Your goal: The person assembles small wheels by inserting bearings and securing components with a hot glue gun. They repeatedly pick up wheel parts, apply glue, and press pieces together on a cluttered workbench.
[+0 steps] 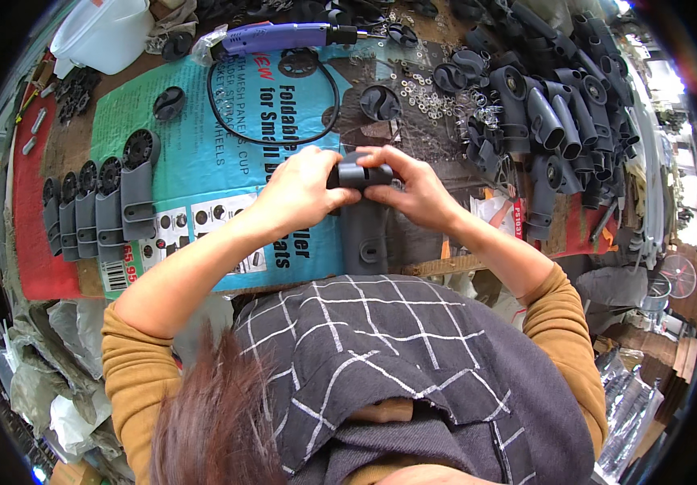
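While hands grip it, a bracket points lengthwise bodyward.

Grey plastic leg: smooth, matte, long straight body, rounded recess with small hole near lower end. Lower end points toward person, over front part of counter. Darker, notched plastic piece at upper end, gripped between fingertips of both hands; join mostly hidden.
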A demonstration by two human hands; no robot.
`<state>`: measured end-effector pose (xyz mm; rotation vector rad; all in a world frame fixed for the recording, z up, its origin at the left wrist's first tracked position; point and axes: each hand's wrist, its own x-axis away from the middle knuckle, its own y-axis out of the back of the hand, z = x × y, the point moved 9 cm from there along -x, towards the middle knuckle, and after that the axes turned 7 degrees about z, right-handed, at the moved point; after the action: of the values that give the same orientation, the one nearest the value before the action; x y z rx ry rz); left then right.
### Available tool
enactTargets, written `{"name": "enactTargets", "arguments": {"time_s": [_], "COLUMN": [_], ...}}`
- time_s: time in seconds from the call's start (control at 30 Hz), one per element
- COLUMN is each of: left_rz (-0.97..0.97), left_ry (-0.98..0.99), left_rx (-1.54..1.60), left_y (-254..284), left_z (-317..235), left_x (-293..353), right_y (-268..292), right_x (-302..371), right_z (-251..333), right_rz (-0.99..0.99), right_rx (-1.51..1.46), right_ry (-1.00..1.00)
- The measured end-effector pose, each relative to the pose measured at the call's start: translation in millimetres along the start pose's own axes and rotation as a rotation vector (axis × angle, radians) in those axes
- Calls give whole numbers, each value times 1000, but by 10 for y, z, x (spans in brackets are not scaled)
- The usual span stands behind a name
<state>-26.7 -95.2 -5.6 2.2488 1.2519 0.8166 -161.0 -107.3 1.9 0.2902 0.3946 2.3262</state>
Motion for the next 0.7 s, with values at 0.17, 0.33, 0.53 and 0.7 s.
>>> {"name": "enactTargets", "arguments": {"time_s": [0.17, 0.33, 0.53, 0.7], "left_rz": [278, 334, 135, 76], "left_ry": [197, 201, 24, -98], "left_rx": [366, 799, 996, 825], "left_y": [-264, -257, -37, 73], "left_z": [87, -138, -416, -532], "left_x": [0, 140, 485, 650], "right_y": [-98, -131, -359, -449], "right_x": [333, 529, 532, 584], "right_z": [111, 491, 184, 418], "right_rz": [-44, -84, 11, 84], "right_rx": [103, 278, -804, -812], "right_ry": [31, 267, -191, -217]}}
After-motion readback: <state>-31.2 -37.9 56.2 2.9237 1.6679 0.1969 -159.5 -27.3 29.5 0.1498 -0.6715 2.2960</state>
